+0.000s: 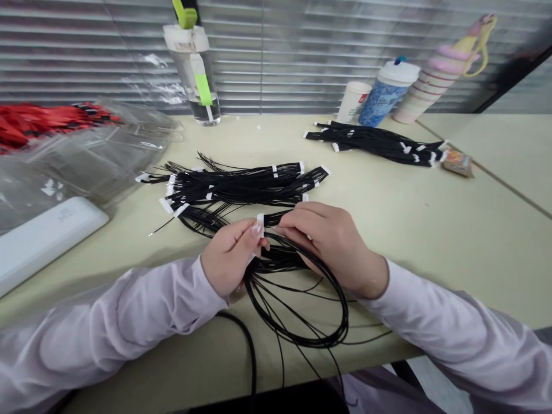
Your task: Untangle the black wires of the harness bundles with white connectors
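My left hand (230, 256) and my right hand (332, 244) meet over a bundle of thin black wires (280, 261), pinching it between their fingers. A white tag (260, 225) stands up beside my left fingertips. Long wire ends hang toward me in a loose loop (297, 322) that runs over the table's front edge. Just beyond my hands lies a larger pile of black wires with white end pieces (237, 187). A second tagged bundle (375, 144) lies farther back on the right.
A clear plastic bag (86, 149) holding red wires (47, 123) and a white wrist pad (43, 241) lie left on the pale green table (422, 230). A water bottle (194, 75), paper cup (353, 100), blue cup (388, 95), tumbler (440, 75) and small packet (457, 163) stand behind.
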`<move>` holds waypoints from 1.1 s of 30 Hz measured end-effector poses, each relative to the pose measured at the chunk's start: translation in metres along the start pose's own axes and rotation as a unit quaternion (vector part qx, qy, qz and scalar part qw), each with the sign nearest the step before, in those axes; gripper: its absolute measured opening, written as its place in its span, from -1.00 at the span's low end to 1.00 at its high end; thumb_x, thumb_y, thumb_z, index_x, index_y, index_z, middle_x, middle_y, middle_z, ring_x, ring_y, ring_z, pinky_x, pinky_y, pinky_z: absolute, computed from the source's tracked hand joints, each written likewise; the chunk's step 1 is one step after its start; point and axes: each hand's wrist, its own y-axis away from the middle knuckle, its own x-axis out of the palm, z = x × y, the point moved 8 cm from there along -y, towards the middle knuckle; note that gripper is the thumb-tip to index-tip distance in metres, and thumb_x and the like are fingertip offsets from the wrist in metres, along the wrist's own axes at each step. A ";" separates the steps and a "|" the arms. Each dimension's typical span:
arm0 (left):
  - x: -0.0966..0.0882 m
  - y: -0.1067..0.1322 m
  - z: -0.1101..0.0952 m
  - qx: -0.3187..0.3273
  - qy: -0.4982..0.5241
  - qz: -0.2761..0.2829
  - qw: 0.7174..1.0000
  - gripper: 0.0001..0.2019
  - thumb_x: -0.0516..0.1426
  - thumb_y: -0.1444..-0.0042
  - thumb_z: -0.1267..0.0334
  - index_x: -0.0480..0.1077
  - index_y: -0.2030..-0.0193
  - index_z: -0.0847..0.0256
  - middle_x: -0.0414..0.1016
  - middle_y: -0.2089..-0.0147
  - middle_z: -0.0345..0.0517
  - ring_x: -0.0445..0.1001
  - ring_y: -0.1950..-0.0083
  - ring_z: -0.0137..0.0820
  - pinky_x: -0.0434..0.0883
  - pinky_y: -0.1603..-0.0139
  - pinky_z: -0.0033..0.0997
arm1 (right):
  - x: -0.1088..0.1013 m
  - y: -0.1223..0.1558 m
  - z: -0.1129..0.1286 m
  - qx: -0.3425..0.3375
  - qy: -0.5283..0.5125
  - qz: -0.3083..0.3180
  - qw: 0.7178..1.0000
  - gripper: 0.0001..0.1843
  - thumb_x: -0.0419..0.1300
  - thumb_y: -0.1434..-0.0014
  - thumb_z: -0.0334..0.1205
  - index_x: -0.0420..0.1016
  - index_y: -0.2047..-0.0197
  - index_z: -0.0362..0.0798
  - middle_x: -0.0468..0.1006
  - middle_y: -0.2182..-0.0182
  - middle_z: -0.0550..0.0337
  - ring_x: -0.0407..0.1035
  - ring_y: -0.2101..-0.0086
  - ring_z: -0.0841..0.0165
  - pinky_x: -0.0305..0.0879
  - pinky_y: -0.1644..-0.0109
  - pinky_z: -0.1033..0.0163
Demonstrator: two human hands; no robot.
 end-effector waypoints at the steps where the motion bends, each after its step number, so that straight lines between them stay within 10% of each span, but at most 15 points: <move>1: 0.000 0.000 0.000 0.002 -0.004 0.002 1.000 -0.66 -0.09 -0.18 0.10 0.28 0.49 0.25 0.28 0.57 -0.26 0.21 0.53 -0.54 0.20 0.48 -0.55 | 0.000 0.000 0.000 -0.002 0.000 -0.004 1.000 -0.74 -0.07 -0.25 -0.21 0.37 0.35 -0.13 0.34 0.47 0.21 0.18 0.43 0.49 0.08 0.33 0.37; 33: 0.001 0.000 -0.005 0.034 -0.031 -0.019 0.999 -0.68 -0.10 -0.21 0.14 0.25 0.49 0.25 0.26 0.57 -0.28 0.22 0.53 -0.56 0.19 0.51 -0.57 | -0.004 0.003 -0.003 0.039 -0.026 -0.028 0.998 -0.81 -0.01 -0.22 -0.27 0.33 0.39 -0.12 0.37 0.52 0.31 0.16 0.51 0.59 0.05 0.38 0.45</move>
